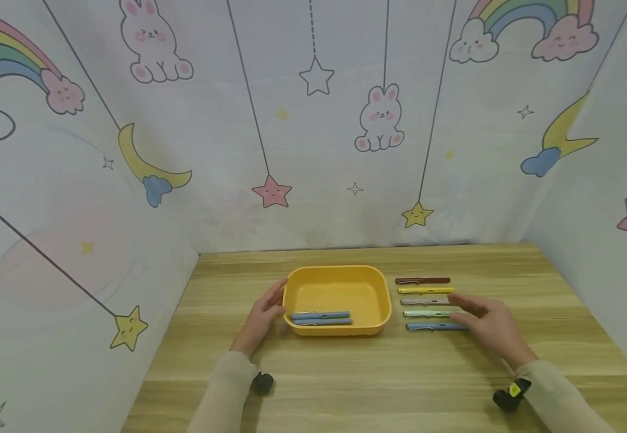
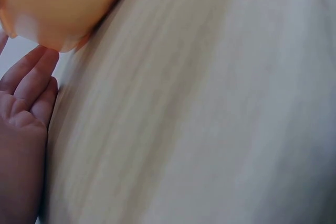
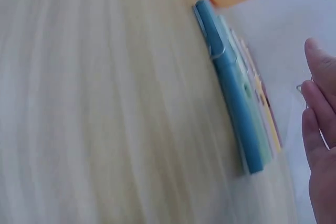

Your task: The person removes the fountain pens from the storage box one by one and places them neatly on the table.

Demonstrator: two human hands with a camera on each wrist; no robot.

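Observation:
A yellow-orange plastic basket [image 1: 340, 268] stands on the wooden table, with blue pens [image 1: 321, 322] lying along its near wall. My left hand [image 1: 262, 316] is at the basket's left side; in the left wrist view its extended fingers [image 2: 37, 77] touch the outer wall. Right of the basket lies a column of clip pens: a dark red pen [image 1: 423, 280], a yellow pen [image 1: 426, 290], a pinkish pen [image 1: 427, 302], a pale green pen [image 1: 427, 314] and a blue pen [image 1: 437, 326], nearest. Over their right ends hovers my right hand [image 1: 494, 328], fingers loosely extended, holding nothing.
The wooden table [image 1: 346, 385] reaches back to a white cloth backdrop [image 1: 335, 222] printed with rabbits, stars and rainbows. Cloth walls also flank the left and right sides. A dark device [image 1: 511, 397] sits at the right wrist, another dark device [image 1: 262, 383] at the left.

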